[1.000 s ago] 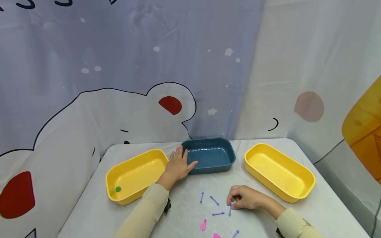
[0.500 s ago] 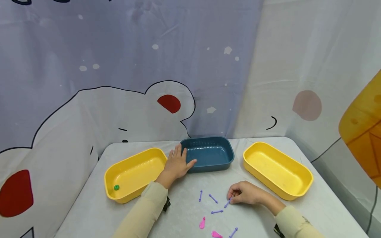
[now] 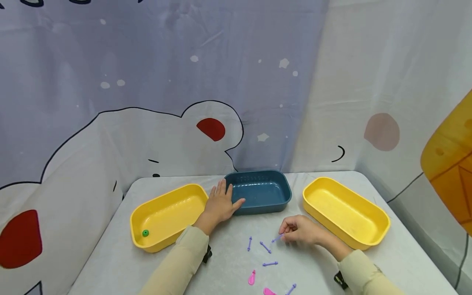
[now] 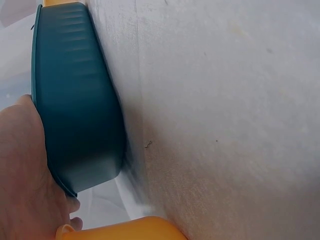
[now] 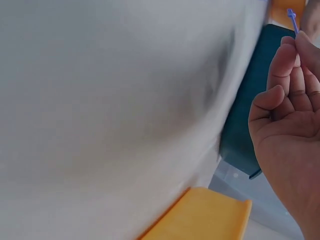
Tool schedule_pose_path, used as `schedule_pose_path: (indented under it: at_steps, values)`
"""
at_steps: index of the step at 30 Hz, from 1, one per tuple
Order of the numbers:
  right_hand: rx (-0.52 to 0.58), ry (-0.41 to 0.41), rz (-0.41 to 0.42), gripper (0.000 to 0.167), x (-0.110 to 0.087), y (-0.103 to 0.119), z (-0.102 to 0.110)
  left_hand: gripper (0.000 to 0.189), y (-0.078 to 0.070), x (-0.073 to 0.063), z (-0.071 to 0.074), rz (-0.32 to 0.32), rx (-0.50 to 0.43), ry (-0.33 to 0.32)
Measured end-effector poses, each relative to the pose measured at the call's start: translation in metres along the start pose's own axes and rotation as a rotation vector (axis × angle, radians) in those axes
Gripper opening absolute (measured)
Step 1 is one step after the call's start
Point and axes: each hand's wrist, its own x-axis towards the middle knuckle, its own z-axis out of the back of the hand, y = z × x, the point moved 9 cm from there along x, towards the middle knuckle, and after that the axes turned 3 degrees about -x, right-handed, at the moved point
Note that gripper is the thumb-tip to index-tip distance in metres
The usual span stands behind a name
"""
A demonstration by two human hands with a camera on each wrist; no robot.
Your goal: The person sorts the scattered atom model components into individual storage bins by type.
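Note:
My left hand [image 3: 220, 206] rests on the near left rim of the dark teal tray [image 3: 262, 209], fingers straight and spread. In the left wrist view that hand lies along the rim of the teal tray [image 4: 75, 90]. Thumb and fingertips of my right hand [image 3: 300, 230] pinch a small purple stick [image 3: 276, 238] with knobbed ends, held in front of the teal tray. In the right wrist view one end of the purple stick [image 5: 293, 20] pokes out past the thumb; the rest is hidden by the fingers. Several like purple sticks [image 3: 270, 264] lie on the table nearby.
A yellow tray [image 3: 147, 246] on the left holds a small green bead [image 3: 145, 233]. Another yellow tray [image 3: 363, 244] stands at the right, beyond my right wrist. Two pink drop-shaped pieces, one a pink piece [image 3: 252, 277], lie near the front of the white-covered table [image 3: 221, 274].
My right hand has moved away from me toward the teal tray, carrying the purple stick, which has tilted from upright toward level. My left hand stays on the tray's rim.

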Motion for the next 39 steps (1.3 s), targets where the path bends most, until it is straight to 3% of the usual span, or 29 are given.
schedule_pose_path:
  at_steps: [12, 23, 39]
  values:
    - [-0.002, -0.057, 0.058, 0.009, 0.014, 0.011, 0.013, 0.093, 0.0, -0.001, 0.001, 0.012, 0.011, 0.009]
    - [0.073, -0.168, -0.078, 0.016, 0.024, 0.009, 0.037, 0.093, 0.001, -0.002, -0.003, 0.01, -0.008, 0.005]
    - [0.087, -0.336, -0.18, 0.016, 0.052, 0.014, 0.069, 0.092, 0.0, -0.002, -0.001, -0.004, -0.009, 0.001]
